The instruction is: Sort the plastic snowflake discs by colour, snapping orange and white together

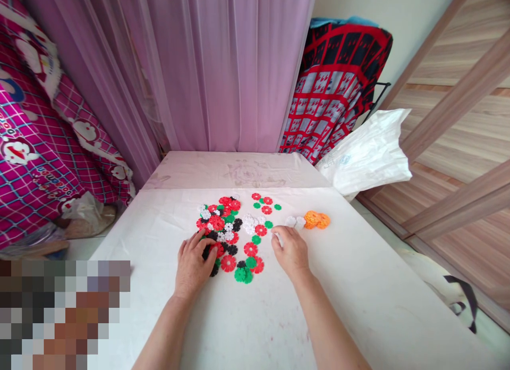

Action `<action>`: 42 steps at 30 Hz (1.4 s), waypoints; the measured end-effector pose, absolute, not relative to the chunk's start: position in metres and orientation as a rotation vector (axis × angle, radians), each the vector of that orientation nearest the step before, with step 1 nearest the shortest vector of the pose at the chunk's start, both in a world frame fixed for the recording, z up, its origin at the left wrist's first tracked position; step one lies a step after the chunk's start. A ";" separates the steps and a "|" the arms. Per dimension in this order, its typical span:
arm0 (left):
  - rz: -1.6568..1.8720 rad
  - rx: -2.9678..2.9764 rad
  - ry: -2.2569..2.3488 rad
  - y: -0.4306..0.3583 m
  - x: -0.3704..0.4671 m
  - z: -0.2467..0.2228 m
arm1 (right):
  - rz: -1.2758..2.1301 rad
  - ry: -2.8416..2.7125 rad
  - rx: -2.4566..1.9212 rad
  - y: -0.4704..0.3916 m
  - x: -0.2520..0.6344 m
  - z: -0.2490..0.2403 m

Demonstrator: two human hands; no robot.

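Note:
Toothed plastic flower discs in red, green, black and white lie in a loose pile (216, 223) on the cloth-covered table. My left hand (194, 263) rests at the pile's near left side, fingers spread over red and black discs and touching them. To the right, my right hand (292, 250) is curled, thumb and fingertips close together; what they hold, if anything, is hidden. Just beyond its knuckles are white discs (290, 221), beside a stack of orange discs (316, 219). Between the hands sit a cluster of white discs (250, 223) and several red discs (251, 249) and green discs (243, 275).
A pale cloth (239, 327) covers the table. Purple curtains (223, 67) hang behind its far edge. A white plastic bag (366, 152) stands at the back right corner, near a red and black patterned cloth (330, 88). Pink checked fabric (51, 131) hangs at the left.

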State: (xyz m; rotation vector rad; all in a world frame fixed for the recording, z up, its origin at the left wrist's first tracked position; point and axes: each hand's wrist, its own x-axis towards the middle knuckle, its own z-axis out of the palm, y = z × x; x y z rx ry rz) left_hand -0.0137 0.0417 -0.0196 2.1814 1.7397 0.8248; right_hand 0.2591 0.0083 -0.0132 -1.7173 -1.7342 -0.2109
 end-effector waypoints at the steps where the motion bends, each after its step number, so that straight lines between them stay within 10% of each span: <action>1: 0.824 2.179 1.740 0.042 -0.014 -0.020 | -0.160 -1.779 -1.678 0.011 0.250 -0.012; 20: 1.352 1.742 1.811 0.059 -0.034 -0.049 | 0.305 -2.606 -1.470 0.164 0.102 0.029; 34: 1.241 1.974 1.771 0.060 -0.028 -0.044 | 0.201 -2.266 -1.600 0.070 0.163 -0.009; 42: 1.026 2.078 1.774 0.054 -0.021 -0.033 | 0.162 -2.088 -1.874 0.154 0.185 0.012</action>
